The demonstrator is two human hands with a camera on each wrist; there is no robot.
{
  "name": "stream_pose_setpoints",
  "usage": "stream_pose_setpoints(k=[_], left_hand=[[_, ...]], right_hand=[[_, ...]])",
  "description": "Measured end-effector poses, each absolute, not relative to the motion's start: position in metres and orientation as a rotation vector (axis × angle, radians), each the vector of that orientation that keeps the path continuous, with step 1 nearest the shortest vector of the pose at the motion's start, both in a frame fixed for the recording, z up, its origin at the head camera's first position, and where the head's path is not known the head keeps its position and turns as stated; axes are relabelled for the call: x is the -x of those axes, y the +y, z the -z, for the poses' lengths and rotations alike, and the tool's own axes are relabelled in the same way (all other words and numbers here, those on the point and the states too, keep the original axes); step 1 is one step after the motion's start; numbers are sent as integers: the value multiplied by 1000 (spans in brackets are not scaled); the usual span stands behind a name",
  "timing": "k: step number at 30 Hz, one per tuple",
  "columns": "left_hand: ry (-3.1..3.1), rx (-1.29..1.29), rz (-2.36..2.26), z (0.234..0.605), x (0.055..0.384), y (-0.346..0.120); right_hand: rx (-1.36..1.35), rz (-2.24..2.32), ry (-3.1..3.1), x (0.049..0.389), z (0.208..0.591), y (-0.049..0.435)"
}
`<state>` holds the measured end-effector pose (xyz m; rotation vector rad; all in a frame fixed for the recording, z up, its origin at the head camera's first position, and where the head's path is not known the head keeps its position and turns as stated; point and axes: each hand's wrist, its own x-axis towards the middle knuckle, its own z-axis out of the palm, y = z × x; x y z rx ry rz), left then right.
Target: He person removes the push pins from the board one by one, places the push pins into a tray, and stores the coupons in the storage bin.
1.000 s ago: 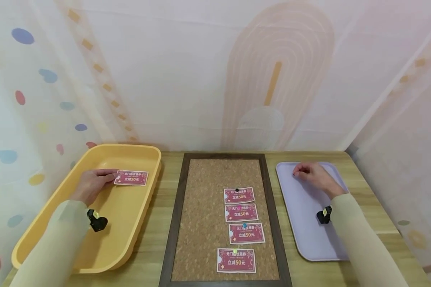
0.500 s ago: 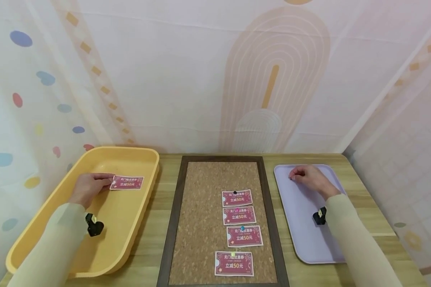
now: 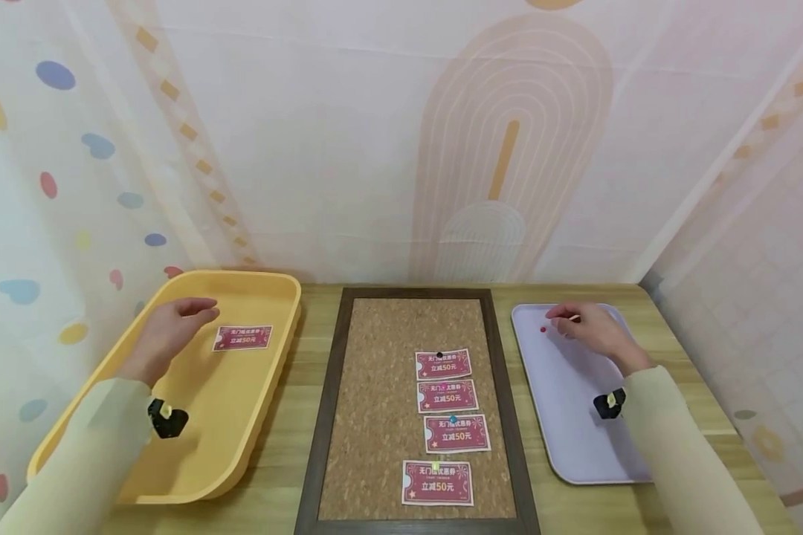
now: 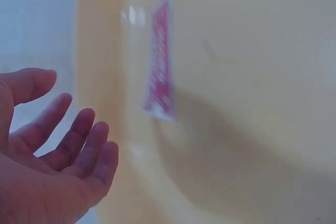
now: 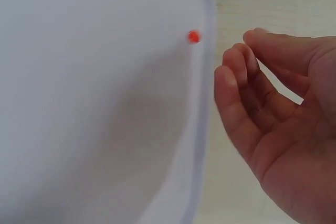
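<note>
A red-and-white paper coupon point(image 3: 243, 338) lies in the yellow tub point(image 3: 291, 312), toward its far end. My left hand point(image 3: 167, 334) hovers just left of it with relaxed, spread fingers and nothing in them; the left wrist view shows a gap between fingertips and coupon point(image 4: 160, 59). Over the lavender tray point(image 3: 562, 446), a small red pushpin point(image 3: 543, 329) sits near the far left corner. Just right of the pin is my right hand point(image 3: 592, 331), its fingers loosely bent and holding nothing. The right wrist view shows the red pin point(image 5: 193, 36) apart from the fingertips.
Between tub and tray stands a cork board point(image 3: 375, 416) in a dark wooden frame. Several matching coupons point(image 3: 438, 487) run down its right half, each with a coloured pin at its upper edge. A patterned curtain point(image 3: 348, 148) hangs behind the wooden table point(image 3: 284, 446).
My left hand has let go of the coupon and lifted away, leaving it in the tub. The right fingers have loosened and drawn slightly back, and the red pin now shows on the tray.
</note>
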<state>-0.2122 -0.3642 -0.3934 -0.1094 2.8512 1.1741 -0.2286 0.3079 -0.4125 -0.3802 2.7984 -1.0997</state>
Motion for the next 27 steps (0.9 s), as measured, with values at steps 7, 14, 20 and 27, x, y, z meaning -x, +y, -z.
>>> stream_pose_setpoints(k=[7,14,20,27], left_hand=[[2982,22,-1260,367,197,-318],[2960,-119,-1567,355,180,-268],[2871,-209,-1651,351,167,-231],[2749,-323,-1725,356,159,-198]], right_hand=[[394,1166,2817,215,405,300],[437,1317,2937,204,400,281],[436,1409,2972,195,393,262],[482,1491,2946,189,389,246]])
